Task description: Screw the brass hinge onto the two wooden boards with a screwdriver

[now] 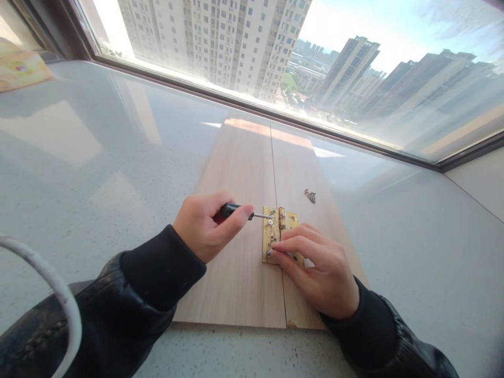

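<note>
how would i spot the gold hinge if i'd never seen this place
Below the dark window frame, two pale wooden boards lie side by side on the speckled countertop. Follow the seam between them down to the gold-coloured hinge, partly covered by the right hand. Its flat leaves and raised barrel set it apart from the slim, silvery loose screws on the right board.

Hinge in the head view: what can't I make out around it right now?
All in the head view:
Hinge: right leaf's lower part, partly covered by the right hand.
Screwdriver: part of the handle, wrapped in the left hand; tip contact too small to judge.
Loose screws: overlapping, too small to count surely.
</note>
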Demonstrator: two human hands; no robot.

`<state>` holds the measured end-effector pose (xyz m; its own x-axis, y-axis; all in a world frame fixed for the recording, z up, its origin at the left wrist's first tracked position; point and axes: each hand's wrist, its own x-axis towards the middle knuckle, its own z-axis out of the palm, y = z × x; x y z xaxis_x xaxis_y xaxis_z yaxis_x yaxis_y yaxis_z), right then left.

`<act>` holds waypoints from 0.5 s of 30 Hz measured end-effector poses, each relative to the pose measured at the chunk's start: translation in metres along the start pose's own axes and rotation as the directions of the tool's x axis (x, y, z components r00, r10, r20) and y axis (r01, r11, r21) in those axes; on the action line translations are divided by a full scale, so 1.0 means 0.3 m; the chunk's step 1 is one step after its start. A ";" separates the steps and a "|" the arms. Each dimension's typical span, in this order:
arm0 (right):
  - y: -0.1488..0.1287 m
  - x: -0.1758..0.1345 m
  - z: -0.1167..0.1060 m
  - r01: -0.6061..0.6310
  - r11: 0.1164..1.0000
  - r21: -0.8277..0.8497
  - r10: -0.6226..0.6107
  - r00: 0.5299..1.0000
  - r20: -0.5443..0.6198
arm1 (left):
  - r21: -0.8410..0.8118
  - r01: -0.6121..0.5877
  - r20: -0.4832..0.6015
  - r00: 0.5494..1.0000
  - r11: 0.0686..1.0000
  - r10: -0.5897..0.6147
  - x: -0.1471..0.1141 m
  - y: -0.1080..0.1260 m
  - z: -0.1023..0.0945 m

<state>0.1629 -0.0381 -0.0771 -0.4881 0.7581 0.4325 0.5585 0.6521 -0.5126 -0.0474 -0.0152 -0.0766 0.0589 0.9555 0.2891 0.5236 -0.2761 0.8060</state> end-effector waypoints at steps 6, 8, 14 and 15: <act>0.000 0.001 -0.003 0.035 0.998 0.059 -0.034 0.999 -0.003 | 0.012 -0.005 -0.001 1.000 1.000 0.005 0.000 -0.001 0.000; -0.002 -0.001 -0.003 0.041 0.996 0.074 -0.041 0.999 0.004 | 0.022 -0.017 0.011 1.000 1.000 0.017 0.001 -0.002 -0.002; -0.001 -0.002 -0.002 0.064 0.994 0.084 -0.064 0.998 -0.001 | 0.028 -0.018 0.008 1.000 0.999 0.018 0.002 -0.006 -0.004; 0.000 -0.002 -0.002 0.064 0.995 0.083 -0.064 0.998 0.000 | 0.029 -0.019 0.013 1.000 0.999 0.019 0.002 -0.006 -0.003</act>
<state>0.1636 -0.0385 -0.0767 -0.5230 0.7147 0.4643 0.4688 0.6962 -0.5435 -0.0491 -0.0142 -0.0774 0.0795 0.9513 0.2977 0.5466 -0.2914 0.7851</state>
